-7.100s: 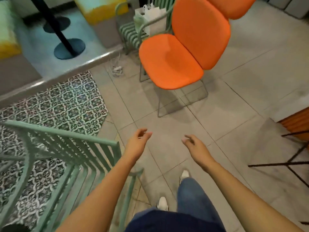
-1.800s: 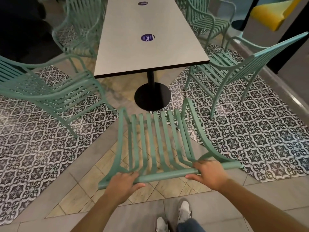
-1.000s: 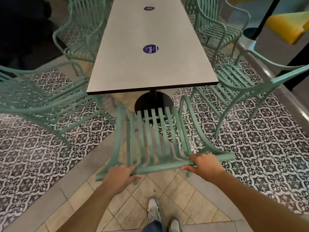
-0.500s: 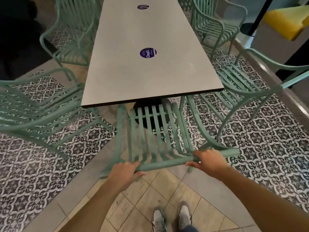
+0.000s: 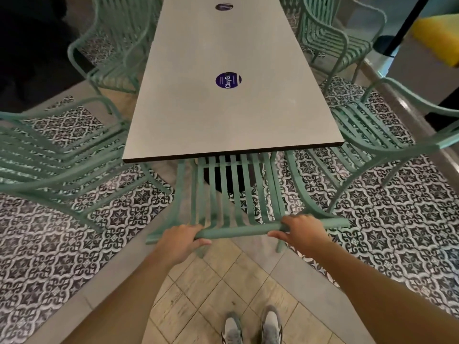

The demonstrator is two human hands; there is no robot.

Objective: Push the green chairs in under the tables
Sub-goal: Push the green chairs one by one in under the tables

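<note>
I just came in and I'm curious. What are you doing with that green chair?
A person is pushing the green chair in under the long grey table. The left hand and the right hand both grip its top rail. The front of the seat is already under the table's near end, but the backrest sits out from it. Other green chairs at the sides are not yet pushed in.

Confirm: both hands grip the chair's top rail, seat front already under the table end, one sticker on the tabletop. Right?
Not quite: the head view shows two stickers, one near and one far. The rest holds: left hand and right hand grip the chair rail, seat front under the table.
</note>
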